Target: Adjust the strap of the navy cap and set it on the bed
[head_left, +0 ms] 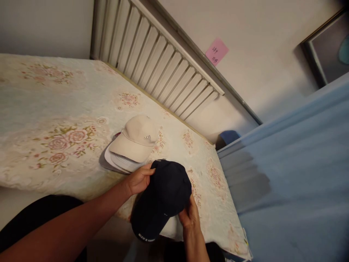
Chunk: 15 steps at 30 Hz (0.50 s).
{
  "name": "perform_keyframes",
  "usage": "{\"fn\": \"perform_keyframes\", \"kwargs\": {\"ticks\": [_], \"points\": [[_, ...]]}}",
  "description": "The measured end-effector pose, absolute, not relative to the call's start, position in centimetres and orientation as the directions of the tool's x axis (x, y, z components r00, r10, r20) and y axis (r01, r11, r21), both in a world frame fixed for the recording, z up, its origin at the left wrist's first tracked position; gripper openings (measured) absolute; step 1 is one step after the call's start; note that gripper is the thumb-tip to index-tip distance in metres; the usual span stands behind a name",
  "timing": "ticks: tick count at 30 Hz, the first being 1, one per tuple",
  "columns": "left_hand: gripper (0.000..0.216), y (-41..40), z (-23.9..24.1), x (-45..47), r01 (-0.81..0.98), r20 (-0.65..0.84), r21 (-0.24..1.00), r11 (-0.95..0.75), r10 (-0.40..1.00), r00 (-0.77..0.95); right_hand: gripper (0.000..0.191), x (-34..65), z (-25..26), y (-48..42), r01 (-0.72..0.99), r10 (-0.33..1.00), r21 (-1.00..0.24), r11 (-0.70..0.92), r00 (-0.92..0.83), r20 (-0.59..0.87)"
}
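A dark baseball cap [171, 187] is held between both hands, its brim with white lettering pointing down toward me. My left hand [140, 179] grips the cap's left edge, thumb on top. Around the right side of the crown, my right hand [191, 214] has its fingers partly hidden by the cap. Just beyond my left hand lies a stack of caps: a cream baseball cap [136, 138] with a small logo on top, and white brims [117, 162] showing under it.
The stack rests on a floral-patterned bed cover [68, 102]. A white slatted radiator [158, 54] runs along the wall, with a pink note [217, 51] above it. Blue curtain fabric [294, 174] hangs at right, near a framed picture [316, 47].
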<state>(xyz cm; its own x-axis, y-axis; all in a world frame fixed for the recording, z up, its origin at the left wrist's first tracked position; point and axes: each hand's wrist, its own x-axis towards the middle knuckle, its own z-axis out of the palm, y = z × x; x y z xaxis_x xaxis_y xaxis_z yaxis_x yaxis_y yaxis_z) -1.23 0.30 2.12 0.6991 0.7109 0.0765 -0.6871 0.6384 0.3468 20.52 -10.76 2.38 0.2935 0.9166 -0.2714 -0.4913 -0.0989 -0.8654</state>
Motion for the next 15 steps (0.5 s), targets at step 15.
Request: {"fn": "perform_keyframes", "kwargs": {"ticks": [15], "points": [[0.034,0.8,1.9,-1.3,-0.734,0.126,0.339,0.588,0.745,0.655,0.016,17.5,1.0,-13.1,-0.556,0.907,-0.820,-0.140,0.261,-0.332]]}}
